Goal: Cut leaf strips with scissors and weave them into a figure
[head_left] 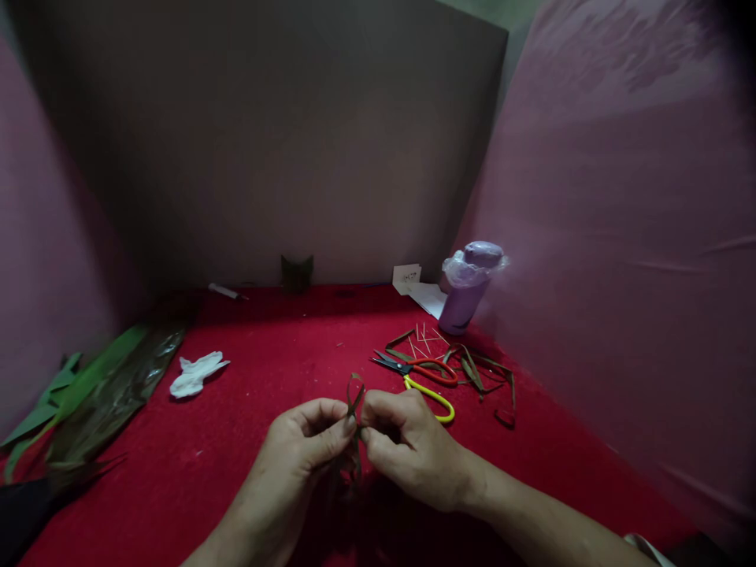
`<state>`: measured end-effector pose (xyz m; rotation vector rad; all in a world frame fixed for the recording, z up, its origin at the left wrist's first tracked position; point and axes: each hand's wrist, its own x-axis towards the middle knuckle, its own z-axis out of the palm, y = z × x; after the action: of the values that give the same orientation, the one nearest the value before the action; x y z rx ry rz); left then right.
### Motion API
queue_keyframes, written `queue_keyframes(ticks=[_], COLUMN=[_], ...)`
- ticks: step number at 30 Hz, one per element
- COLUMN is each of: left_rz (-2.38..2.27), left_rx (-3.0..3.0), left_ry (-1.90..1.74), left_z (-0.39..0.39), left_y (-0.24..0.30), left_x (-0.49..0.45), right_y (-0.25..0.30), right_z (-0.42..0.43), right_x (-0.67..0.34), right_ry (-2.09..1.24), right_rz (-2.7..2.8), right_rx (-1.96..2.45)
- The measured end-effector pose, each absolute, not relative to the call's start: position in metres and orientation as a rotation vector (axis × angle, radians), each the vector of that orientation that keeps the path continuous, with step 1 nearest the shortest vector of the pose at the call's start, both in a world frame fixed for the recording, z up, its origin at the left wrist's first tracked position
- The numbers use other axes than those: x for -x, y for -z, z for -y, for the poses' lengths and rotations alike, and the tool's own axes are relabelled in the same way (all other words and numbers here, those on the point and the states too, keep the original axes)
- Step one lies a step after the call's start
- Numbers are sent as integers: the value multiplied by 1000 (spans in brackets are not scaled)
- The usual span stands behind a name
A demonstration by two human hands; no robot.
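Observation:
My left hand (307, 449) is closed, its thumb and forefinger pinching a narrow brownish-green leaf strip (353, 395). The strip stands up in a small loop above the fingertips, and more of it hangs dimly below them. Close against it on the other side, my right hand (413, 445) is curled with thumb and forefinger pressed together at the strip. What exactly lies between those right fingertips is partly hidden. Just beyond the right hand lie scissors (407, 367) with one red and one yellow handle; the knuckles cover part of the yellow one.
Loose leaf strips (472, 370) and several toothpicks (423, 340) lie right of centre. Behind them stand a purple bottle (464, 303) with clear plastic and white papers (428, 298). A crumpled tissue (198, 373), long leaves (100, 394), a white tube (224, 291) and a dark two-pointed piece (297, 274) are leftward.

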<state>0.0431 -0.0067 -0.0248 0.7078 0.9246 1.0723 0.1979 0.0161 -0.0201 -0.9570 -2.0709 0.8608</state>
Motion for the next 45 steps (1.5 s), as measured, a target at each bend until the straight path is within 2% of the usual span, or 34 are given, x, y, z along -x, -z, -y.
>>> queue_keyframes(ticks=[9,23,31,42,45], left_rz=[-860,-939,-892,-1145,-1124], left_rx=[-695,-722,-701,-845,-842], left_ry=[-1036,-1092,-1061,-1304,-1293], left_z=[5,-1,0,-4,-6], left_y=[15,16,8,19,23], left_x=[-42,-40,-38,-39,-38], right_y=[20,17,12,6,12], right_z=[-22,-31,-36,-26,-19], right_x=[-201,-200,-202,-199,-195], right_ry=[-1186,-1227,-1440,-1806,-1698], right_rz=[1846,1770,1627,1473,1562], right_rx=[989,1003,953,978,986])
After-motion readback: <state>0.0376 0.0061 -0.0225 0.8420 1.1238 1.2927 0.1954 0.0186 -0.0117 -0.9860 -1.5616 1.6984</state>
